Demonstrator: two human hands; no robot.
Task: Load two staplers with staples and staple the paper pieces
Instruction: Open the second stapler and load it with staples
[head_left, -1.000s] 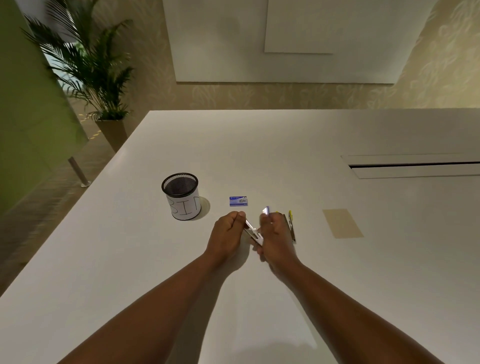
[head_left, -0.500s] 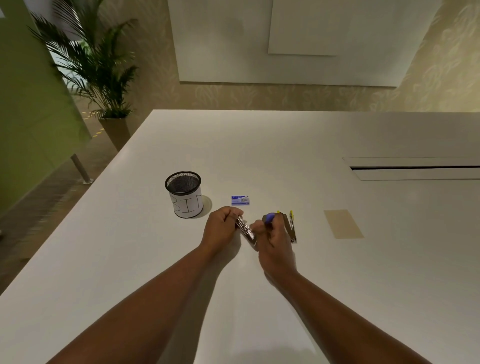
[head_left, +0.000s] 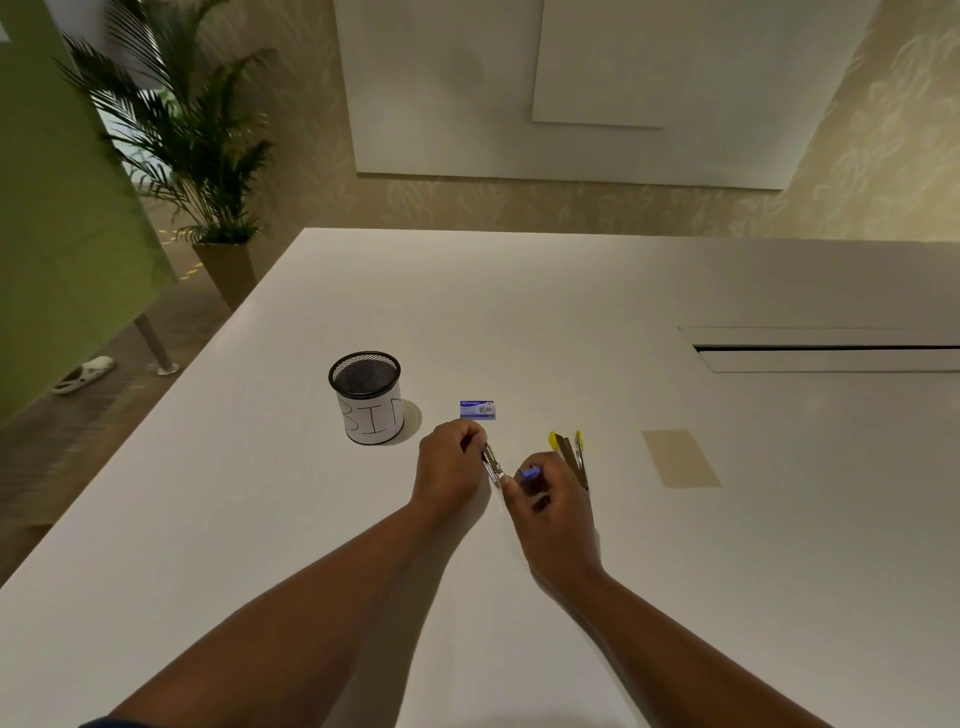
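left hand gripping half-hidden blue stapler; right hand covering rest

Blue stapler between left hand and right hand.

The tabletop is smooth, matt white. The bin is black wire mesh wrapped in paper. The blue stapler shows shiny metal; the brown paper is matt.

The white label on the mesh cup, left of the left hand's fingers, read "BIN"; the blue staple box beyond them bore print too small to read.
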